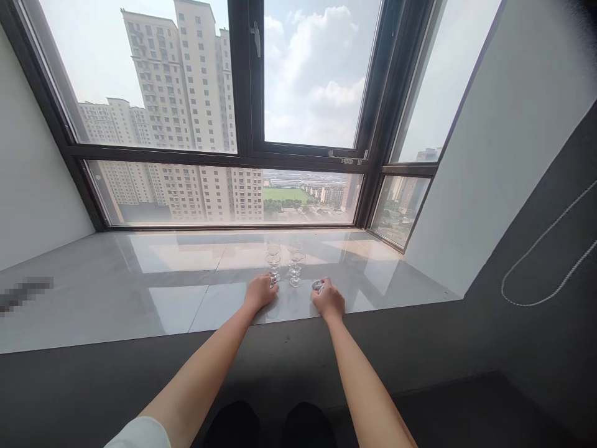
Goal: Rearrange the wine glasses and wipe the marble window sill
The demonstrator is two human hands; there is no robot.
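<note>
Resting on windowsill [140,292]: left hand [260,291] fingers curled at glass [273,264] base; right hand [329,300] fingers pinching small glass [318,285]; second glass [296,266] between.

Your sill [140,292] is pale grey, glossy stone with faint veining. The glasses [284,261] are clear and colourless. The object [318,285] by your right hand [329,300] looks silvery. The window frame [246,81] is black, the side walls [504,124] white, and your sleeve [140,434] is white.
</note>
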